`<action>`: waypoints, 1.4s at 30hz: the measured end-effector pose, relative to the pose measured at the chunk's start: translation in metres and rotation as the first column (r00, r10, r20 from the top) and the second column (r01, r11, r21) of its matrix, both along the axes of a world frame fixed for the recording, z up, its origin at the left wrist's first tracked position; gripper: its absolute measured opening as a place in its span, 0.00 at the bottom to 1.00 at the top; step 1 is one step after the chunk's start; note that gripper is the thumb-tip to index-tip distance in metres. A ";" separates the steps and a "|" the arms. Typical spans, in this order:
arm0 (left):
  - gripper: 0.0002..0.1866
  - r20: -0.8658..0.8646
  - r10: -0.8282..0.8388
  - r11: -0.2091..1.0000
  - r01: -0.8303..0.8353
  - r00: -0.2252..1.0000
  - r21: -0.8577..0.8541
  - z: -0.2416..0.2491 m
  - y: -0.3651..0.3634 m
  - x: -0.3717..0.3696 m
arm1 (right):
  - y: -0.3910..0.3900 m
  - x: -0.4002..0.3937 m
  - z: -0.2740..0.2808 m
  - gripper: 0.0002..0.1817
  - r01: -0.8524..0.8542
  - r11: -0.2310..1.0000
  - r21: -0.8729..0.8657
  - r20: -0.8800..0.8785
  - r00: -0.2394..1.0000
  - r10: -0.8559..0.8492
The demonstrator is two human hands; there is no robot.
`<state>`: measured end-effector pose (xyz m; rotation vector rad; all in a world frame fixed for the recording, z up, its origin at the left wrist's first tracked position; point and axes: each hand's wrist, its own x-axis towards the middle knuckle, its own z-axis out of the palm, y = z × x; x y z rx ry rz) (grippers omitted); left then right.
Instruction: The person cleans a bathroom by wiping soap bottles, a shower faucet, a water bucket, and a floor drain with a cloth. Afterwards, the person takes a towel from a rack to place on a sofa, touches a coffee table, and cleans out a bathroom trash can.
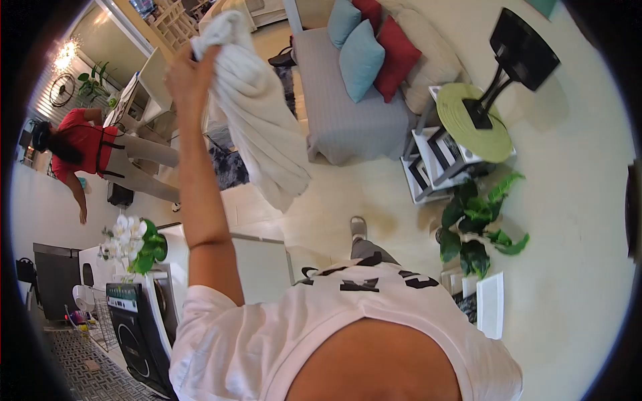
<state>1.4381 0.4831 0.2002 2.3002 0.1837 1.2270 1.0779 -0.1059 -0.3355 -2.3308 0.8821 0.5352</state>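
Our left hand (194,70) grips one end of a white cloth (257,123), which hangs in folds; we cannot tell our right hand's state. Beyond the cloth, we see blue and red cushions (362,61) by the right edge of a grey sofa (324,110). Further left stands another person (83,137).

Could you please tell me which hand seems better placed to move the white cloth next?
Probably the left hand: it grips the white cloth near its top, while the right hand is out of view.
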 end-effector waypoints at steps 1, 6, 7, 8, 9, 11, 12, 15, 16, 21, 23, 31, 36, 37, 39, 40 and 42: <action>0.24 -0.023 0.047 0.999 -0.047 0.999 0.023 0.015 0.016 0.026 | -0.002 0.016 -0.005 0.09 0.054 0.998 0.038 -0.063 0.997 -0.052; 0.26 0.047 0.157 0.979 -0.162 0.986 0.126 0.081 0.103 0.176 | 0.014 0.134 0.001 0.09 0.309 0.899 0.310 -0.091 0.951 -0.296; 0.25 -0.030 0.154 0.983 -0.149 0.988 0.109 0.093 0.120 0.208 | 0.017 0.165 0.000 0.08 0.344 0.853 0.394 -0.051 0.934 -0.353; 0.25 -0.108 0.146 0.987 -0.137 0.983 0.090 0.102 0.133 0.239 | 0.020 0.197 -0.004 0.08 0.363 0.792 0.490 -0.003 0.910 -0.415; 0.25 -0.118 0.145 0.987 -0.135 0.982 0.088 0.107 0.144 0.269 | 0.024 0.228 -0.007 0.08 0.365 0.722 0.588 0.037 0.880 -0.474; 0.24 -0.118 0.082 0.994 -0.072 0.990 0.087 0.115 0.165 0.324 | 0.037 0.289 0.005 0.08 0.346 0.639 0.687 0.069 0.844 -0.532; 0.24 -0.120 0.080 0.994 -0.070 0.990 0.090 0.116 0.174 0.352 | 0.052 0.321 0.035 0.08 0.332 0.643 0.690 0.077 0.849 -0.522; 0.24 -0.103 0.072 0.992 -0.061 0.992 0.112 0.110 0.204 0.447 | 0.097 0.401 0.084 0.09 0.299 0.651 0.698 0.101 0.859 -0.503; 0.24 -0.121 0.051 0.995 -0.040 0.991 0.091 0.105 0.216 0.480 | 0.109 0.413 0.080 0.09 0.287 0.672 0.683 0.139 0.851 -0.506; 0.21 -0.082 -0.141 0.989 0.138 0.987 -0.044 0.075 0.257 0.641 | 0.184 0.454 0.090 0.09 0.333 0.856 0.395 0.168 0.890 -0.424; 0.19 -0.114 -0.163 0.985 0.168 0.980 0.028 0.059 0.285 0.731 | 0.202 0.464 0.073 0.10 0.370 0.882 0.290 0.119 0.901 -0.417; 0.23 -0.145 -0.061 0.958 0.099 0.988 0.270 -0.010 0.303 1.000 | 0.317 0.488 0.071 0.12 0.553 0.821 0.140 -0.072 0.833 -0.549; 0.18 -0.031 -0.131 0.976 0.135 0.991 0.169 -0.074 0.224 1.119 | 0.372 0.520 0.088 0.16 0.814 0.441 0.379 -0.145 0.522 -0.840; 0.17 0.032 -0.146 0.978 0.139 0.989 0.155 -0.087 0.192 1.132 | 0.389 0.551 0.127 0.16 0.820 0.437 0.370 -0.143 0.515 -0.845; 0.17 0.078 -0.310 0.947 0.300 0.947 0.118 -0.125 0.135 1.155 | 0.415 0.600 0.178 0.17 0.877 0.330 0.350 -0.188 0.411 -0.892; 0.20 -0.132 -0.446 0.883 0.459 0.885 0.093 -0.160 0.116 1.191 | 0.419 0.606 0.180 0.15 0.861 0.380 0.338 -0.181 0.456 -0.872; 0.26 -0.367 -0.556 0.746 0.642 0.746 0.175 -0.246 0.066 1.240 | 0.422 0.615 0.177 0.15 0.854 0.384 0.351 -0.202 0.470 -0.859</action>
